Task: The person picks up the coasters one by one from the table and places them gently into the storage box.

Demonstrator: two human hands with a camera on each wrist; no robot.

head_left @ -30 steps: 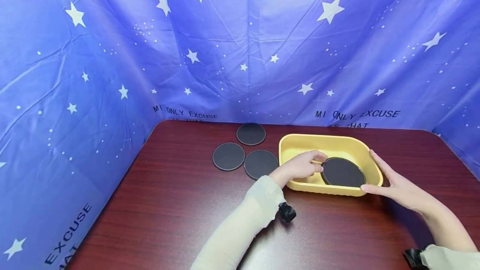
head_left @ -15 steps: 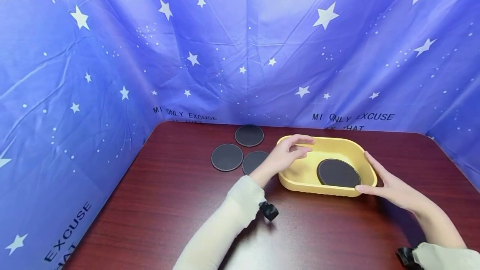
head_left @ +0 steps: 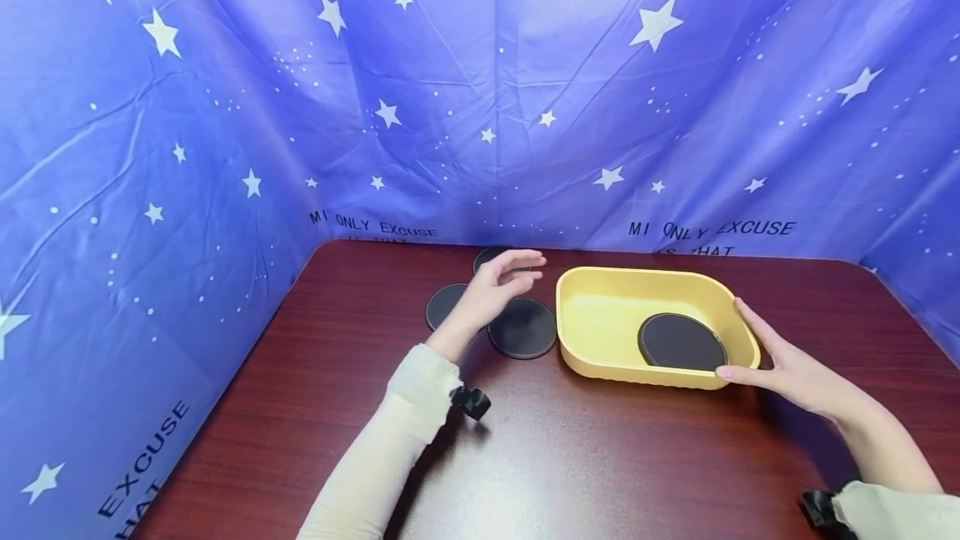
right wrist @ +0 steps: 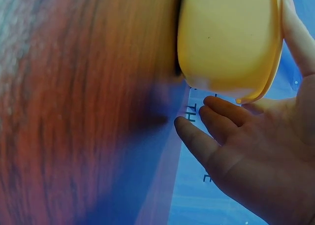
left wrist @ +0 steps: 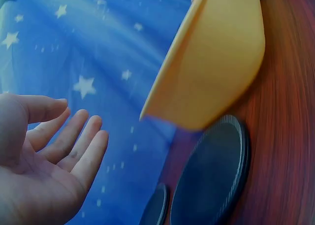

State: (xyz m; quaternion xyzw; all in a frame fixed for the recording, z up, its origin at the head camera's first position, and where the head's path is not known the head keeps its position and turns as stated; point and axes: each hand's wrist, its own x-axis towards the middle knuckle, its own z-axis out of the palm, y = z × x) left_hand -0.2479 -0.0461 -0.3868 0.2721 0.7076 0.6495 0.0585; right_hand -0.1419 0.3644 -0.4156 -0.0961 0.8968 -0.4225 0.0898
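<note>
My left hand point(head_left: 491, 294) hovers over the loose black coasters, relaxed, with nothing in it; the left wrist view shows its palm bare. Below it lie the nearest round coaster point(head_left: 522, 329), a left coaster point(head_left: 444, 307) and a back coaster point(head_left: 487, 259), the last two partly hidden by the hand. A yellow storage box point(head_left: 600, 332) stands to their right. Inside, at its right end, a black coaster point(head_left: 681, 342) leans against the near wall. My right hand point(head_left: 795, 369) holds the box's right end, thumb on the near rim and fingers at the end wall.
Everything stands on a dark red wood-grain table point(head_left: 600, 457). A blue star-patterned cloth point(head_left: 450, 90) hangs behind the table's back edge and along the left side. Black straps point(head_left: 471, 402) are at both wrists.
My left hand has come out of the box and moved left over the loose coasters, leaving the coaster inside. The right hand has stayed at the box's right end.
</note>
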